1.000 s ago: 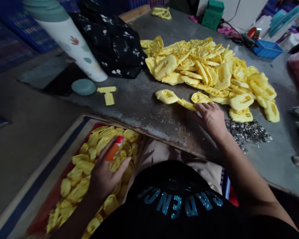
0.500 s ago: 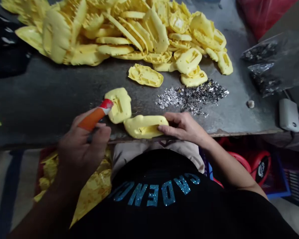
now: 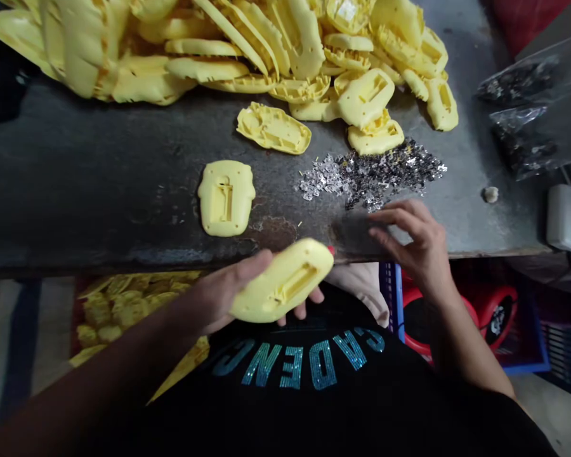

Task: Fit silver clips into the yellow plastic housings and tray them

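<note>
My left hand (image 3: 233, 289) grips a yellow plastic housing (image 3: 283, 282), tilted, over the table's front edge. The housing's slotted recess faces up, and some of my fingers are hidden beneath it. To the right, my right hand (image 3: 409, 238) hovers near the front of a heap of small metal clips (image 3: 374, 174). Its fingers are apart, with nothing visible between them. Another yellow housing (image 3: 226, 198) lies flat on the table to the left, its recess upward. Farther back is a yellow half shell (image 3: 273, 128) with its ribbed inside showing.
A big pile of yellow shells (image 3: 247, 47) covers the back of the table (image 3: 99, 171). At right are clear bags of metal parts (image 3: 518, 136) and a white device (image 3: 567, 218). Below the edge stand a container of yellow parts (image 3: 133, 301) and a blue crate (image 3: 528, 349).
My left hand has taken the housing and lifted it toward me. My right hand has let go and moved right to the clips. The other housing now lies straighter.
</note>
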Tool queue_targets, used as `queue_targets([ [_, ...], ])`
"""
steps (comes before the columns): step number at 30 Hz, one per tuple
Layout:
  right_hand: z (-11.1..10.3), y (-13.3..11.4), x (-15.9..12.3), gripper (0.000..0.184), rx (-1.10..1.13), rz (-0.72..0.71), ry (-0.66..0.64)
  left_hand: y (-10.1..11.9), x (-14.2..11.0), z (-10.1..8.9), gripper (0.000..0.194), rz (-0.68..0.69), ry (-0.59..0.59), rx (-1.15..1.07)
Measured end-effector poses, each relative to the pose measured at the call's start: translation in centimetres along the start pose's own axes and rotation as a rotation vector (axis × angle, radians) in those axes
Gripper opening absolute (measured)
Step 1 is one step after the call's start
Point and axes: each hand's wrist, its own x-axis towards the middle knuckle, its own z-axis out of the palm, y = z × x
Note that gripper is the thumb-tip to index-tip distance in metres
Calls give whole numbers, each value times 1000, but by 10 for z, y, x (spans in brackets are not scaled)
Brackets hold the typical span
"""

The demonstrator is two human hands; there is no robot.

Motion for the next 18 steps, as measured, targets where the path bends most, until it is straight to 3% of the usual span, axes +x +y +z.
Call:
queue_targets([
  [2, 5, 29, -2, 13, -297, 71, 102, 4, 11, 6, 67, -134, -144, -270],
  [3, 8, 40, -1, 12, -378, 74, 107, 5, 14, 8, 70, -171, -161, -369],
  [5, 14, 51, 1, 12, -439, 63, 77, 6, 17, 11, 70, -183, -112, -460],
  [8, 17, 49, 5, 13, -441, 57, 59, 3, 17, 13, 65, -201, -113, -537],
  [12, 10, 35, 3, 11, -269, 74, 52, -1, 16, 14, 62, -188, -149, -608],
  [18, 9, 3, -4, 2, 259, 79, 10, -4, 20, 23, 68, -282, -184, -681],
])
